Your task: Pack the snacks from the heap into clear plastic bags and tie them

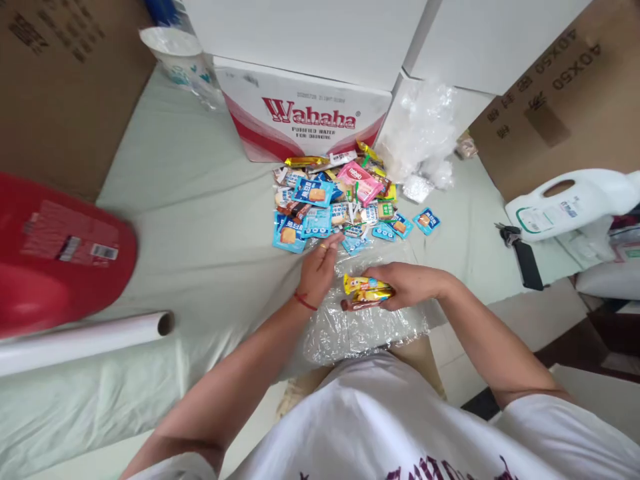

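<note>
The carton (305,110) reads "Wahaha", pink packet (361,183) "nabati", cardboard box (563,100) "40X50".

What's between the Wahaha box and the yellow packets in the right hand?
A pile of wrapped snacks, then part of the clear plastic sheet nearer the yellow packets. The left hand is at the pile's near edge. Head view.

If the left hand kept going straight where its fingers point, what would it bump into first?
The left hand would probably meet the snack pile just ahead; which packet comes first is hard to tell.
</note>
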`<state>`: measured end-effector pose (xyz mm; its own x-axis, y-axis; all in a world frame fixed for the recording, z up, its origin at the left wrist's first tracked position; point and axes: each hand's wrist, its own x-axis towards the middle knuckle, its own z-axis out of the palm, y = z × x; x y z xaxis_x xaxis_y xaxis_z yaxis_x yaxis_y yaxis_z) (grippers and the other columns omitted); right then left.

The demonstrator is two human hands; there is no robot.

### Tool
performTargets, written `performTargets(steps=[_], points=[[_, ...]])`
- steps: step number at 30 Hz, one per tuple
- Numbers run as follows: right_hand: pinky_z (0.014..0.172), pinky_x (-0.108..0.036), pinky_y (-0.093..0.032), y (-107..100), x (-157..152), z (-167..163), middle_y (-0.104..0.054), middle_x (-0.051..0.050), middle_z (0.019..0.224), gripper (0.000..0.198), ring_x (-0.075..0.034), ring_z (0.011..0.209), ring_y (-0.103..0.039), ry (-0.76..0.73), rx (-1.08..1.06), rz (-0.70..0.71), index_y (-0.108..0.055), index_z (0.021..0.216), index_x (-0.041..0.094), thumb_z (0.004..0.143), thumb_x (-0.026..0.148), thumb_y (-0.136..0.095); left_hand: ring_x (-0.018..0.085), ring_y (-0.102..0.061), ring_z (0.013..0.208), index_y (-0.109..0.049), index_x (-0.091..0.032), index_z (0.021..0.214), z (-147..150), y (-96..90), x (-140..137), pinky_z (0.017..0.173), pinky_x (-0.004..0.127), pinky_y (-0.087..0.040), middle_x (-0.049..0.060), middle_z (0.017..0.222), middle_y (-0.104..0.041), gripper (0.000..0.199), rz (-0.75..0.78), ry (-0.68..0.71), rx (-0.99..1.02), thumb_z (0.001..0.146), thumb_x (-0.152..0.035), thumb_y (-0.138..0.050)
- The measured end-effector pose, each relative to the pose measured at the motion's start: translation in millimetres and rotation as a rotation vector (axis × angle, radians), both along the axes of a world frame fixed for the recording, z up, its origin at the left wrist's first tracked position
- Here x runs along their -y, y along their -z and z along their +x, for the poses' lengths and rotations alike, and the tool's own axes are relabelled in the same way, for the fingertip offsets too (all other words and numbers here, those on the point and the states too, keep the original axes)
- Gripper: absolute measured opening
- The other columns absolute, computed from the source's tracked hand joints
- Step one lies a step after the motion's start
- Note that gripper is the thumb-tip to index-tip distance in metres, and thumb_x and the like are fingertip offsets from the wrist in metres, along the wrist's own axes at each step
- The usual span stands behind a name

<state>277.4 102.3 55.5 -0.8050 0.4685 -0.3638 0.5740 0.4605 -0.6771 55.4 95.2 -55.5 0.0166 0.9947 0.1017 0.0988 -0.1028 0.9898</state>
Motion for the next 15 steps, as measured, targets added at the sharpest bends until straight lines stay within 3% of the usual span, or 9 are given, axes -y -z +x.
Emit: performTargets(steps=[4, 8, 11, 15], points=[[0.105, -0.05, -0.045, 28, 0, -7, -0.063, -0.019, 0.135, 0.077, -0.034, 0.121, -0.055, 0.008, -0.034, 0.299, -0.053, 0.148, 0.016, 0.087, 0.056, -0.076, 0.025, -0.066, 0.129, -0.066, -0.021, 0.131, 1, 2.4, 0, 0.117, 0.044, -0.046, 0.01, 0.13, -0.074, 0.046, -0.004, -0.014, 0.104, 0.105, -0.053, -0.044], [0.113, -0.057, -0.039, 46, 18, -3, -0.05, -0.022, 0.151, 0.099, -0.039, 0.138, -0.043, 0.073, -0.04, 0.427, -0.042, 0.158, 0.016, 0.082, 0.071, -0.074, 0.024, -0.068, 0.125, -0.066, -0.022, 0.131, 1, 2.5, 1, 0.114, 0.043, -0.048, 0.009, 0.128, -0.075, 0.044, 0.002, 0.011, -0.012, 0.106, -0.051, -0.043], [0.114, -0.057, -0.036, 51, 43, -7, -0.047, -0.022, 0.154, 0.087, -0.039, 0.141, -0.039, 0.165, -0.051, 0.534, -0.048, 0.153, 0.016, 0.087, 0.068, -0.07, 0.023, -0.069, 0.122, -0.066, -0.022, 0.131, 1, -0.2, 2, 0.112, 0.042, -0.05, 0.007, 0.124, -0.077, 0.041, 0.007, 0.01, -0.088, 0.107, -0.046, -0.042], [0.103, -0.051, -0.04, 49, 73, -17, -0.065, -0.016, 0.131, 0.051, -0.034, 0.125, -0.049, 0.18, -0.012, 0.576, -0.064, 0.136, 0.017, 0.098, 0.051, -0.065, 0.022, -0.071, 0.118, -0.066, -0.022, 0.128, 0, -0.8, 2, 0.109, 0.043, -0.053, 0.005, 0.122, -0.078, 0.034, 0.006, 0.037, -0.183, 0.101, -0.027, -0.047]])
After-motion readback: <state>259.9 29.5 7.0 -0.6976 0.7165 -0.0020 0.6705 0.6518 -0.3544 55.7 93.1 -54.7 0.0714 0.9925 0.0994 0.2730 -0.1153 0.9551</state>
